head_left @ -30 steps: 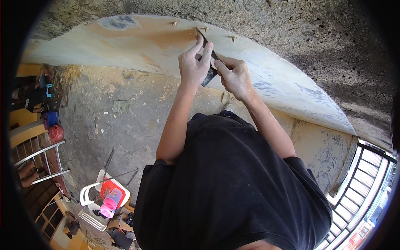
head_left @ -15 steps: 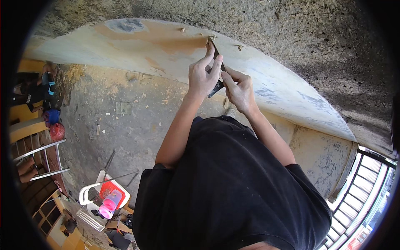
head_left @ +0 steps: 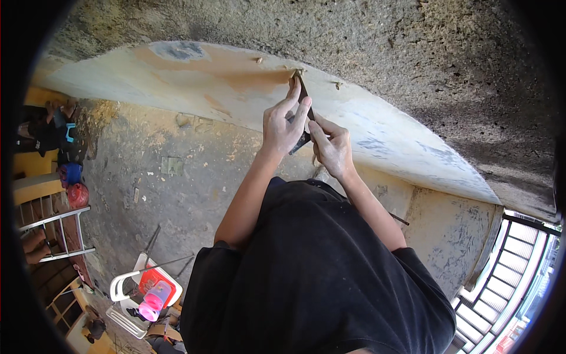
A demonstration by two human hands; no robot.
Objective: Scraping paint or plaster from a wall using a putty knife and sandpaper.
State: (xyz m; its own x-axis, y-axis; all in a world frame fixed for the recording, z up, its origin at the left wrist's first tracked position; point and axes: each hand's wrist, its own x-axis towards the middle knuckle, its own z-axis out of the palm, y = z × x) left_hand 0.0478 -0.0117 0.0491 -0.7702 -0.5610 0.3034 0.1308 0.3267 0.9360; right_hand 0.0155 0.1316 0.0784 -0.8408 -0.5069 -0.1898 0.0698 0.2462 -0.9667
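A thin, dark, flat, blade-like tool [head_left: 304, 93] stands nearly upright against the pale plastered wall [head_left: 365, 115]. Its far tip is beside a small stub [head_left: 301, 71] in the wall near the rough top edge. My left hand [head_left: 282, 127] is dusty and lies along the tool's left side, its fingers pressed to the blade. With thumb and fingers, my right hand [head_left: 334, 148] pinches the tool lower down on its right side. A dark lower part of the tool shows between the wrists; the palms hide the rest, so its exact kind is unclear.
Two more stubs, a left one [head_left: 259, 60] and a right one [head_left: 338, 85], stick out of the wall. Lower left are a white chair [head_left: 121, 286] with a red tray and pink container, and a metal ladder [head_left: 62, 215]. Another person [head_left: 44, 133] is at far left.
The whole view has shifted, so the wall and hands sit lower in the picture. Both hands keep their hold on the tool at the same stub. A dark rod now shows beside my right forearm.
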